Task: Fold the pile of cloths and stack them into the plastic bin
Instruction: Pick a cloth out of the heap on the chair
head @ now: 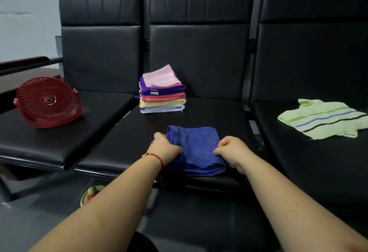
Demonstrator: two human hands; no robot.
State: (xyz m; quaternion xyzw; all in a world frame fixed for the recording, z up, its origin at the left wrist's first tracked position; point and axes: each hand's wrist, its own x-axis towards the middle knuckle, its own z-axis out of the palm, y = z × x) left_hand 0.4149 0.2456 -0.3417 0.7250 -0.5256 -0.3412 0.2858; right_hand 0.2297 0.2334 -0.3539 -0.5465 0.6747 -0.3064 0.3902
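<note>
A blue cloth [196, 148], folded into a thick square, lies on the middle black seat near its front edge. My left hand [166, 147] grips its left edge and my right hand [232, 151] pinches its right edge. Behind it, against the backrest, stands a stack of folded cloths [162, 92] with a pink one on top. A light green striped cloth [322, 119] lies loosely spread on the right seat. A red plastic bin [47, 102] lies tipped on its side on the left seat, its slotted bottom facing me.
Three black padded seats [199, 118] stand in a row with tall backrests. A small yellow-green object [91, 195] sits on the floor below the left seat. A dark wooden rail [23, 62] runs at the far left.
</note>
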